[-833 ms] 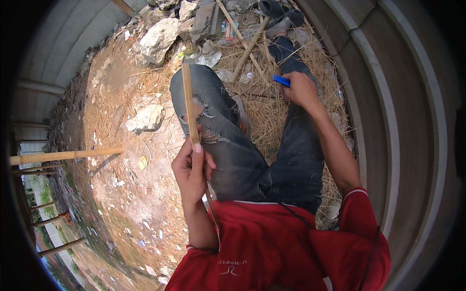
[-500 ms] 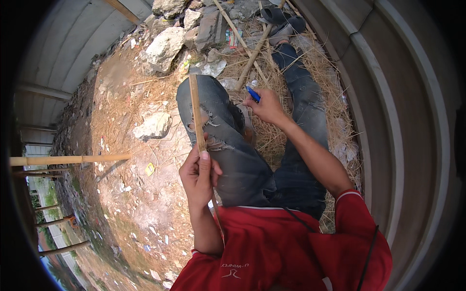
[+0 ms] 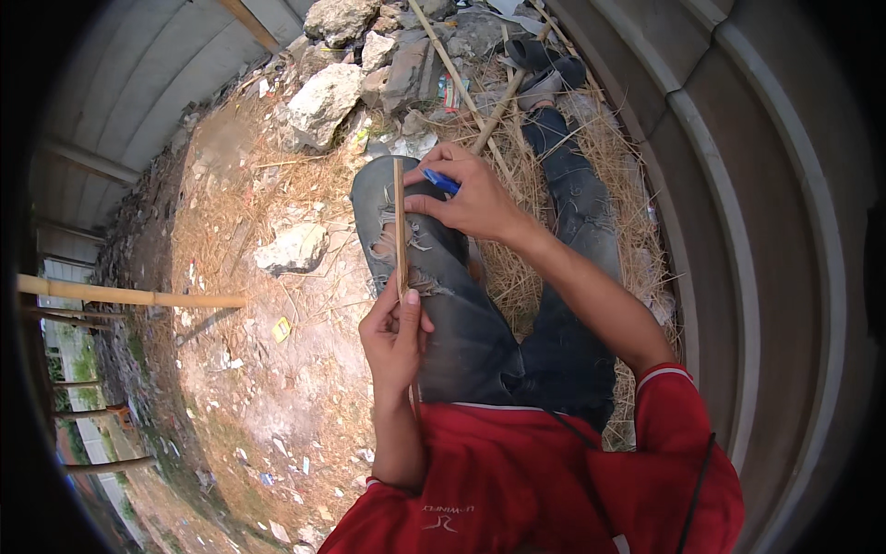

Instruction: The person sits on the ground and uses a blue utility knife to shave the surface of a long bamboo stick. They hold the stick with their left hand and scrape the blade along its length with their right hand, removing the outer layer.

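My left hand (image 3: pixel 395 340) grips a narrow strip of bamboo (image 3: pixel 400 217) with thumb and fingers near its lower part. The strip stands nearly upright in the picture, over my raised left knee in torn dark jeans (image 3: pixel 461 319). Its lower end passes behind my hand toward my red shirt. In my right hand (image 3: pixel 475 198) is a small blue tool (image 3: pixel 441 181), tucked against the palm; its working end is too hidden to make out. That hand's thumb and fingertips are at the upper part of the strip, seemingly touching it.
Large rocks (image 3: pixel 325 103) and thin poles (image 3: pixel 452 69) lie beyond my knees, and a single pale stone (image 3: pixel 292 246) on the littered ground at left. A bamboo pole (image 3: pixel 138 294) juts in from the left. A ridged grey wall (image 3: pixel 738 231) runs close along my right.
My right hand has moved left with the blue tool, from beside the knee to the strip's upper part. The strip has turned to show a narrower side and shifted slightly right with my left hand.
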The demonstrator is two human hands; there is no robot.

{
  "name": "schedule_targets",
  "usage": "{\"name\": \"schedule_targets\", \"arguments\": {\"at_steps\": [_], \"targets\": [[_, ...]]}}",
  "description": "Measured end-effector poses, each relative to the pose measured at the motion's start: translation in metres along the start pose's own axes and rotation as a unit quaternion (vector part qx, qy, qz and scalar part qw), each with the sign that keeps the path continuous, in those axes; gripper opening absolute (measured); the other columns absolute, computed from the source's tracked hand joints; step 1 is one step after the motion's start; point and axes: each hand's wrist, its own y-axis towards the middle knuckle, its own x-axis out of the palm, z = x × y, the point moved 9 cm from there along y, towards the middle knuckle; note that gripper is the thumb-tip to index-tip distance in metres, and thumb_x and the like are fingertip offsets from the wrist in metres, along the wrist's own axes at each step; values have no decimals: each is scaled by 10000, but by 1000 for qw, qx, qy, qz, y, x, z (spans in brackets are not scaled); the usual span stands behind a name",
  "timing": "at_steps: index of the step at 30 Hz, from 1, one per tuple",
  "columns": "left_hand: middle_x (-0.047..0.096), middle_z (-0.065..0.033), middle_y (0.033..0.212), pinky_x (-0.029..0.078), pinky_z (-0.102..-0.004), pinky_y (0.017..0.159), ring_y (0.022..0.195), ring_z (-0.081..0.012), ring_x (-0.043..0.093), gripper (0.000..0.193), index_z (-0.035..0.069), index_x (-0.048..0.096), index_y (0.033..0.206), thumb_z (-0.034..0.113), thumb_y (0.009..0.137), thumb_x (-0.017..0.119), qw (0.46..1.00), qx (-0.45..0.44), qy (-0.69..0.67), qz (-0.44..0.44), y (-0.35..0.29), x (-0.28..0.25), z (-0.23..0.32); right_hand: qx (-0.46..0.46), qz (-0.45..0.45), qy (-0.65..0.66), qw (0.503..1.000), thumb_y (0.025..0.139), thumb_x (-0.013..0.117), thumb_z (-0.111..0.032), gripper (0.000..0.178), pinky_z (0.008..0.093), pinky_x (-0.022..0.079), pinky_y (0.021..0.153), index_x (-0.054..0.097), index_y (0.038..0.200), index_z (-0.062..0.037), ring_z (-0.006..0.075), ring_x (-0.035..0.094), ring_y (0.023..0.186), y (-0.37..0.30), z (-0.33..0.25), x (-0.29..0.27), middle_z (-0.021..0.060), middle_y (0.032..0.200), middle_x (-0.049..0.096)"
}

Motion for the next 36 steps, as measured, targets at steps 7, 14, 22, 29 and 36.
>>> {"name": "schedule_targets", "arguments": {"at_steps": [7, 14, 22, 29, 36], "targets": [[564, 22, 644, 347, -176, 463, 499, -14, 446, 434, 20, 548, 1450, 169, 1046, 599, 999, 0, -38, 4, -8, -17, -11, -30, -44, -59, 997, 844, 802, -210, 233, 385, 519, 840, 780, 1061, -127, 296, 658, 910, 2, -25, 18, 99, 1014, 617], [568, 16, 644, 348, -179, 457, 495, -17, 450, 423, 4, 551, 1439, 146, 1043, 596, 997, 3, -81, -3, -10, -26, -16, -48, -5, -198, 979, 923, 726, -217, 246, 418, 485, 703, 676, 960, 21, 305, 626, 771, 29, -39, -40, 162, 849, 619], [555, -30, 612, 326, -190, 425, 444, -51, 425, 462, -27, 530, 1433, 276, 1089, 475, 969, -25, -222, -110, 2, 0, -1, 42, -110, -354, 928, 941, 740, -305, 280, 311, 407, 583, 675, 888, -38, 86, 511, 635, 98, -137, -143, -5, 672, 558], [456, 7, 625, 311, -193, 387, 438, -64, 381, 520, 0, 398, 1514, 313, 1099, 411, 934, -59, -293, -196, 54, 56, 50, -41, -164, -434, 885, 900, 722, -330, 329, 424, 493, 640, 725, 940, -3, 320, 652, 657, 101, -162, -151, 157, 687, 631], [516, 8, 663, 362, -184, 438, 477, -51, 444, 488, 19, 444, 1494, 285, 1087, 488, 946, -50, -232, -219, 117, 127, 88, 95, -112, -289, 946, 901, 739, -468, 515, 385, 492, 625, 693, 1049, 23, 250, 669, 678, 64, -72, -189, 139, 713, 641]]}}
